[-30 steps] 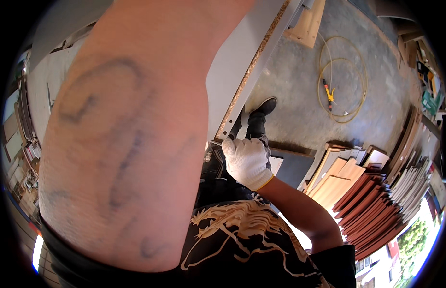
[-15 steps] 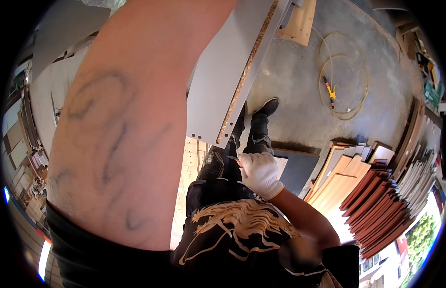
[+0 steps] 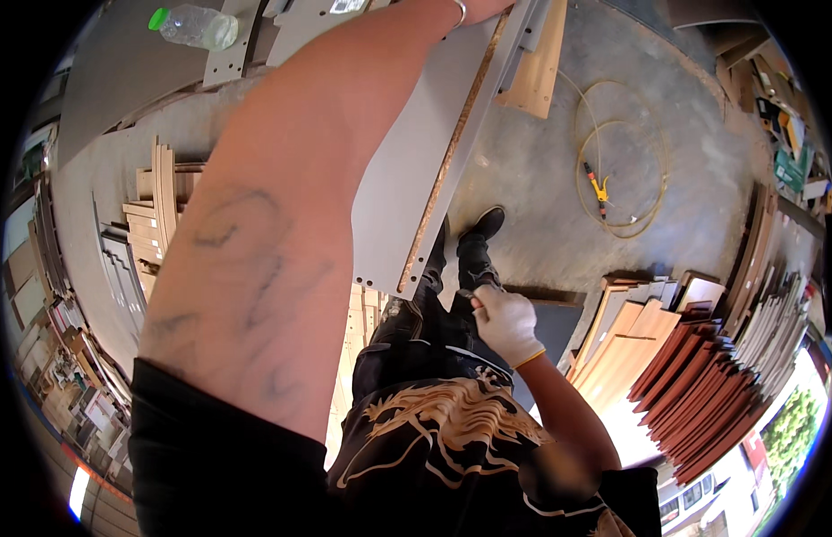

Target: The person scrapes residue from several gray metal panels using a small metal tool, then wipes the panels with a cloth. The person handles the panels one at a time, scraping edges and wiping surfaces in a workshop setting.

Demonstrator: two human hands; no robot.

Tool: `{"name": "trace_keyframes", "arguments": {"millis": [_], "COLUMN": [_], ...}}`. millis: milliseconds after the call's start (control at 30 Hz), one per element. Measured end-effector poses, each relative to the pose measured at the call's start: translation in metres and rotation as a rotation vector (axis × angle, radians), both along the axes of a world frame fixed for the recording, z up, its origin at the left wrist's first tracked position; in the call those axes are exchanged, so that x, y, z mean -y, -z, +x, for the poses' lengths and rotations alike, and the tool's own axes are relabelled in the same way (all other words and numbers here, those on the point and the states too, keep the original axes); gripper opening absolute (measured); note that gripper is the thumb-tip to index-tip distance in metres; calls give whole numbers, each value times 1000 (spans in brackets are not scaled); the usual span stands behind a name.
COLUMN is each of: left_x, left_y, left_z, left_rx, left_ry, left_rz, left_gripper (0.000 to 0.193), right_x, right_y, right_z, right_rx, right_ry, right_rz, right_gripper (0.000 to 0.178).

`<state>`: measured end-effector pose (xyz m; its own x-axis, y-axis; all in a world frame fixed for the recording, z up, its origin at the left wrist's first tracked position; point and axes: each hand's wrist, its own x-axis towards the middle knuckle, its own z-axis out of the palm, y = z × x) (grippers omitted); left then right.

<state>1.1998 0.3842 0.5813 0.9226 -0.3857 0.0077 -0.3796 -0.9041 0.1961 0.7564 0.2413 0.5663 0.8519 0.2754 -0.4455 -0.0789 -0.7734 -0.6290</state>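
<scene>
Board (image 3: 400, 170) is looking stiff, probably heavy, suiting edge holds; left hand (image 3: 484, 9) is touching it, grip unclear; right hand (image 3: 505, 320) is clutching something small (image 3: 466, 293).

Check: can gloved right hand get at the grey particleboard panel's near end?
Likely yes: nothing visible stands between the right hand and the grey particleboard panel, though that hand grips a slim item too small to identify.

- Daylight (image 3: 632, 432) blown white, lower right.
- Bright streak (image 3: 79, 490), lower left.
- Fisheye bending and black corners around the rim.
- Blurred patch (image 3: 561, 473), lower right of centre.
</scene>
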Motion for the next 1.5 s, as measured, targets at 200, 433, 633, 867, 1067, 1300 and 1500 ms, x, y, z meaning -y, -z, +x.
{"name": "trace_keyframes", "arguments": {"millis": [200, 433, 633, 867, 1067, 1300, 1500], "left_x": [8, 18, 16, -8, -30, -66, 17], "left_y": [13, 21, 9, 30, -6, -35, -62], "left_z": [5, 20, 38, 64, 92, 112, 76], "left_rx": [89, 67, 2, 87, -193, -168, 58], "left_ry": [-26, -13, -25, -443, -692, -581, -504], "left_rz": [51, 33, 107, 34, 120, -123, -152], "left_gripper": [67, 68, 66, 71, 104, 99, 93], "right_x": [25, 44, 119, 257, 305, 282, 289], "right_y": [-12, -5, 5, -3, -30, -30, -4], "right_z": [49, 100, 162, 256, 333, 375, 395], "right_rx": [-119, -144, -127, -50, -115, -1, -61], "right_ry": [344, 339, 270, 220, 302, 208, 227], "right_rz": [-66, 15, 6, -125, -175, -78, -76], "right_gripper": [30, 27, 27, 25, 26, 25, 28]}}
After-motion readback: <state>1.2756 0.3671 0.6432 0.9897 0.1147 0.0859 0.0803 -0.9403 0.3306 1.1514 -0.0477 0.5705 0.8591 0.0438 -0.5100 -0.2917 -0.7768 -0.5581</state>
